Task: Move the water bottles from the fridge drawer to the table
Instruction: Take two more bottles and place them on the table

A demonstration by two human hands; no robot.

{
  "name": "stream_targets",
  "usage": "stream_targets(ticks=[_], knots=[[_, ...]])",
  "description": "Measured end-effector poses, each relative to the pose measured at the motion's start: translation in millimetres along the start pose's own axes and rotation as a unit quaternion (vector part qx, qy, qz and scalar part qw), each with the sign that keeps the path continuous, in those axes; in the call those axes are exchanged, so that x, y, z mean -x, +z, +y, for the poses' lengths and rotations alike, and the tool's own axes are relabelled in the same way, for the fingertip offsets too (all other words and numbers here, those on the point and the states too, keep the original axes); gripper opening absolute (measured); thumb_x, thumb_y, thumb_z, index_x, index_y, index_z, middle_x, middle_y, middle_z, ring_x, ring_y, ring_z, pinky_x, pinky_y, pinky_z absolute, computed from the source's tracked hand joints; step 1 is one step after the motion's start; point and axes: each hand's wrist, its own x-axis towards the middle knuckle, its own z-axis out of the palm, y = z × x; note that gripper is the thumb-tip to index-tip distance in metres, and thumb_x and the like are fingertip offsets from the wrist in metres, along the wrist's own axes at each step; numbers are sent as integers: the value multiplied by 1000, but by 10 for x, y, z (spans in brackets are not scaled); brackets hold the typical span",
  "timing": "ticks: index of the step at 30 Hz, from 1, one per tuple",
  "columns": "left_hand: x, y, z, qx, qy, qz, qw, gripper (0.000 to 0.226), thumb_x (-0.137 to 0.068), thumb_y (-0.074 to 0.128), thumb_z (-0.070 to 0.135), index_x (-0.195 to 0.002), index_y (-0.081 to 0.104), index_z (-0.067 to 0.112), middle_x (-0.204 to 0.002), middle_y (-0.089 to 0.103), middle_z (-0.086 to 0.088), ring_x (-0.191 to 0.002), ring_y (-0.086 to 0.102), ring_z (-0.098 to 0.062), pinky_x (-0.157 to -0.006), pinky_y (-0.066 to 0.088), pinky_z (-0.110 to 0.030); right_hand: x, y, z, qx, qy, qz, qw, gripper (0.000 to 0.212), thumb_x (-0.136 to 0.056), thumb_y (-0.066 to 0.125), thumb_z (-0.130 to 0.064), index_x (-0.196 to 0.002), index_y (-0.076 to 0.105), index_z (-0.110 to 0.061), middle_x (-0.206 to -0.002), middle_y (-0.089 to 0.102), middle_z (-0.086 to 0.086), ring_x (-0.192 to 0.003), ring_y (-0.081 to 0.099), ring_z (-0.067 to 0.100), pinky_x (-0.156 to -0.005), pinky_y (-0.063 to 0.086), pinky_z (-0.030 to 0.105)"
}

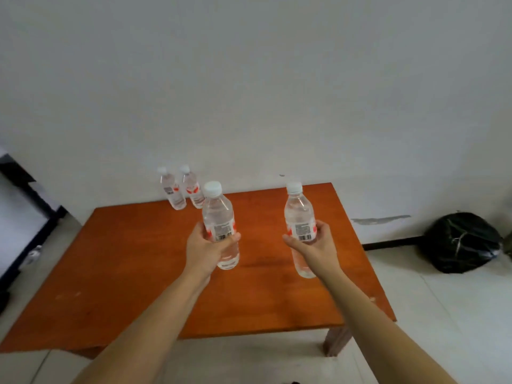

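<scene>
Both arms reach out over an orange-brown wooden table (133,261). My left hand (203,245) grips a clear water bottle (217,214) with a white cap and red-and-white label, held upright above the table's middle. My right hand (315,245) grips a second, matching water bottle (299,214), also upright, to the right. Whether either bottle's base touches the tabletop I cannot tell. Two more water bottles (173,191) (192,189) stand side by side at the table's far edge against the wall. No fridge drawer is clearly in view.
A white wall (249,92) runs behind the table. A black plastic bag (462,242) lies on the pale tiled floor at the right. A white, dark-edged piece of furniture or appliance (25,217) stands at the left edge.
</scene>
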Motion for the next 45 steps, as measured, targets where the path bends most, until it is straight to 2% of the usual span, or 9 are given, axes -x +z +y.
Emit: stream_targets(ticks=[8,11,15,20,25,30,36,42,45], knots=[[-1304,-202,21,-52,17,65,996,69,-65,90,18,-126,58,23,-112,69,9,-100,67,-10,-93,55,-38,-1321,785,-306,76,-32,-32,996,85,-60,88,-57,-128,47,-28,-112,62,-13,-101,64,8,-90,56,41],[-1876,-332,-89,-74,14,63,995,66,-64,91,19,-122,60,23,-109,70,10,-99,68,-9,-92,55,-38,-1761,1172,-376,140,-67,-40,987,75,-59,89,-54,-119,54,-27,-109,55,-12,-102,56,9,-89,53,38],[-2691,-394,-313,-94,16,46,994,63,-62,92,20,-116,58,27,-104,66,14,-95,64,-3,-88,53,-30,-2322,1656,-238,273,-69,-24,959,87,-61,83,-63,-134,51,-30,-126,56,-7,-120,47,20,-100,42,48],[-3572,-317,-735,-142,3,-6,990,66,-60,92,30,-119,62,23,-113,69,7,-103,66,-13,-92,54,-40,-2891,2100,62,228,-5,-23,973,70,-65,88,-46,-125,55,-30,-113,63,-15,-109,61,16,-86,51,31],[-4156,-78,-1084,-166,-1,-55,985,70,-58,92,21,-122,62,20,-114,71,5,-107,65,-16,-93,53,-39,-3377,2423,360,215,42,-14,976,69,-68,89,-33,-128,56,-27,-113,67,-10,-104,63,14,-89,53,35],[-4499,102,-1365,-193,-5,-83,978,68,-59,92,21,-120,63,18,-115,71,2,-108,65,-15,-89,48,-28,-3669,2631,574,211,53,-2,976,74,-69,88,-26,-134,53,-23,-111,63,-13,-101,60,9,-78,44,18],[-4677,158,-1555,-182,-23,-81,980,73,-63,87,17,-129,57,20,-121,68,2,-114,63,-19,-99,50,-47,-3861,2742,714,220,62,-14,973,76,-70,88,-28,-136,52,-22,-122,66,-6,-108,63,15,-89,49,30],[-4673,114,-1506,-164,-31,-92,982,76,-74,84,18,-139,45,18,-130,60,6,-113,56,-9,-92,43,-23,-3863,2775,725,241,59,-32,968,81,-70,88,-28,-139,46,-24,-127,63,-6,-112,61,15,-87,46,26],[-4634,99,-1373,-162,-21,-95,982,68,-80,79,20,-139,45,21,-122,54,16,-112,50,-2,-85,36,-8,-3850,2740,626,259,46,-32,964,91,-69,88,-38,-145,39,-26,-136,58,-4,-122,57,19,-95,49,34]])
